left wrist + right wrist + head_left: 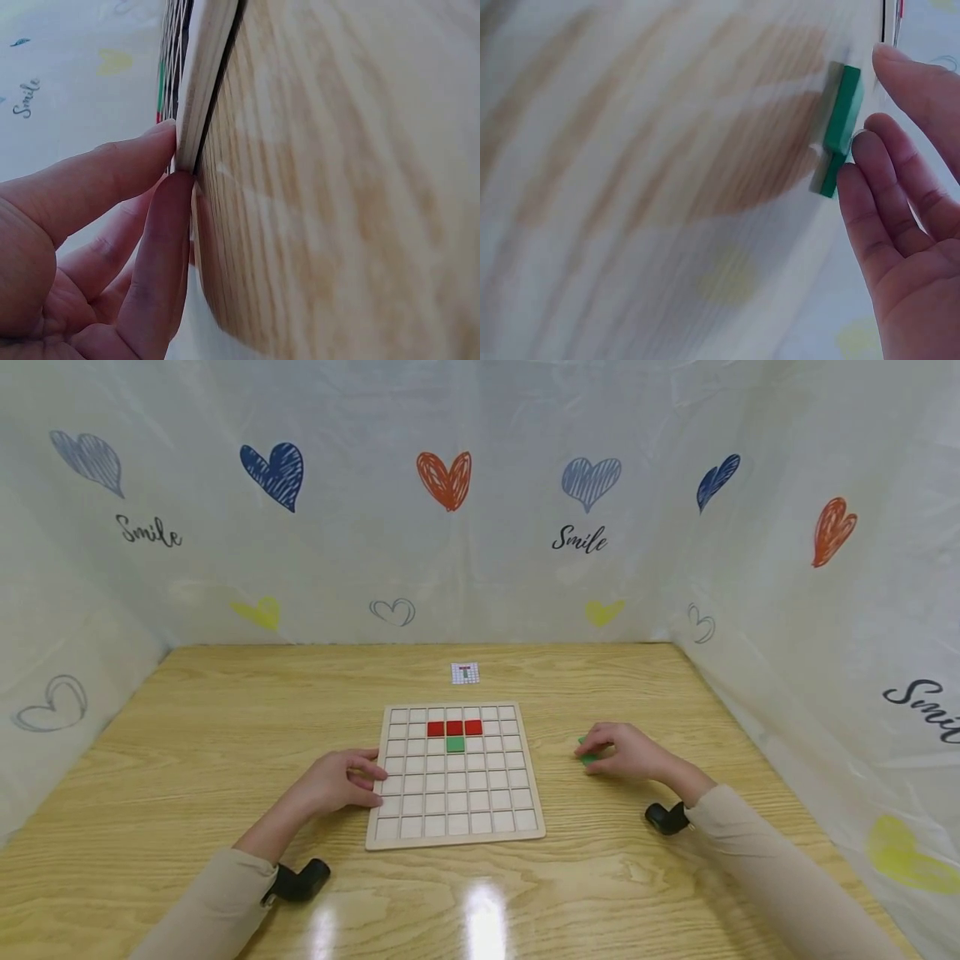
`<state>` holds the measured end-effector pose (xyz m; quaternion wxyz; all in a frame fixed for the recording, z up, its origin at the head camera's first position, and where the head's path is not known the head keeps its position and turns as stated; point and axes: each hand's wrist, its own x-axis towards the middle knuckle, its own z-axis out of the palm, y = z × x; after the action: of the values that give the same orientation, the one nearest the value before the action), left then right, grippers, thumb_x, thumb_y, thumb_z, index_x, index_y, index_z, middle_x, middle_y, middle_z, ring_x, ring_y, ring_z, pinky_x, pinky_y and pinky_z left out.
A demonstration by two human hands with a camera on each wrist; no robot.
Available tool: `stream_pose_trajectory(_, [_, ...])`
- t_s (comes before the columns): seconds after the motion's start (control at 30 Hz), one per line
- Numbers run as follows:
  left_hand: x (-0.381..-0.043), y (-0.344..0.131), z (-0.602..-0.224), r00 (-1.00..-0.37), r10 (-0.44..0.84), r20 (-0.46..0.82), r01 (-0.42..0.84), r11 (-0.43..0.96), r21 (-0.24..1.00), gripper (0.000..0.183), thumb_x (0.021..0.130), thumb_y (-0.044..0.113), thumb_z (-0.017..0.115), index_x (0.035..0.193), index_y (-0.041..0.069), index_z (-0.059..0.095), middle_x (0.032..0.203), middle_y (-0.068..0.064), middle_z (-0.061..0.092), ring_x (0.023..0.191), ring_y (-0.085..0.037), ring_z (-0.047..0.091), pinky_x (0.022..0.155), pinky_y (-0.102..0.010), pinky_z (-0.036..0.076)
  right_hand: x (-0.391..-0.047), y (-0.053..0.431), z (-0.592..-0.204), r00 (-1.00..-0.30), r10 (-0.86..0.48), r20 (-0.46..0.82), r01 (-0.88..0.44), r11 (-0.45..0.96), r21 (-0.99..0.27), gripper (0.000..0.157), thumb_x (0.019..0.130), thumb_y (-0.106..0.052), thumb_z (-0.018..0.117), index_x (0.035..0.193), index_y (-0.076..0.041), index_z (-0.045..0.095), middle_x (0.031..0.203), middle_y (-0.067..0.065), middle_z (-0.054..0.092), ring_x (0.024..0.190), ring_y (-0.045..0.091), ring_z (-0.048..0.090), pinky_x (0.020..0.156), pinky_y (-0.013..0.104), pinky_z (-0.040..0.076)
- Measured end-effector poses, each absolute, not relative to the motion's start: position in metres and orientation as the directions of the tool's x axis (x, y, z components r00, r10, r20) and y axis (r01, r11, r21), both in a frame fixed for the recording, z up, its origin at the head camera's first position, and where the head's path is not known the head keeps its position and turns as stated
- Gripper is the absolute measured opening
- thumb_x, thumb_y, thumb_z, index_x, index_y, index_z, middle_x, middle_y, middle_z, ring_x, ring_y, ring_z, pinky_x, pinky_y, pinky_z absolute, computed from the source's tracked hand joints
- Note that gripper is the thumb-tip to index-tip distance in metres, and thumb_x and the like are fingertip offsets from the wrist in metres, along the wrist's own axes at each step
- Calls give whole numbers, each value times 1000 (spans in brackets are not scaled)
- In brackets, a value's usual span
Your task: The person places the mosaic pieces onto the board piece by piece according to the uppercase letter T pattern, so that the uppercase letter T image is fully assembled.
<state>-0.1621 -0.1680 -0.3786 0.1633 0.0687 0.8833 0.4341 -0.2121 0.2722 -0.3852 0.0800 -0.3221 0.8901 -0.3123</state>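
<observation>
In the head view, my left hand (335,782) is at the left edge of a wooden grid board (455,843). The left wrist view shows thumb and finger holding the board's side edge (204,82). Three red tiles (454,727) lie in a row in the board's upper part, with a green tile (455,744) under the middle one. Right of the board, my right hand (626,752) hovers low over green tiles (843,109) on the table. Its thumb and fingers are spread apart, and its fingertips come very close to the tiles; contact is unclear.
A small card (465,673) printed with a red and green T pattern lies behind the board. The wooden table (247,718) ends at white sheeting (510,568) with hearts and lettering. Black wrist devices (300,881) sit under both forearms.
</observation>
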Motion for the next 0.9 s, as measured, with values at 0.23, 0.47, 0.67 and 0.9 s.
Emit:
stream_pose_trajectory(0.23, [-162,-168,-380,-937,276,-217,-7,602,798,32,72,6,80,101,-2,68,140,-24,37,96,-27,61,77,-34,52,-209,280,-385,-785,-617,61,-511,589,-626,22,77,-4,74,99,-2,71,97,5,63,86,19,60,77,32,52])
stream_pose_trajectory(0.47, [-162,-168,-381,-936,276,-218,-9,602,798,32,72,6,80,101,-2,68,141,-24,37,96,-27,60,76,-33,52,-208,284,-385,-781,-621,58,-515,590,-622,23,76,-1,75,98,-3,71,97,5,61,85,18,60,76,30,52])
stream_pose_trajectory(0.67, [-161,-168,-380,-936,272,-222,-13,604,797,32,72,6,80,101,-2,68,140,-25,37,96,-27,61,76,-33,52,-209,283,-387,-765,-642,59,-531,575,-623,23,77,-2,74,99,0,70,96,6,61,85,19,61,75,29,52])
stream_pose_trajectory(0.9, [-162,-168,-380,-937,270,-224,-15,607,794,32,72,6,80,100,-2,68,140,-25,37,96,-27,60,76,-34,52,-208,279,-386,-766,-642,43,-524,583,-621,22,77,-5,75,98,1,70,93,6,61,85,19,60,76,29,52])
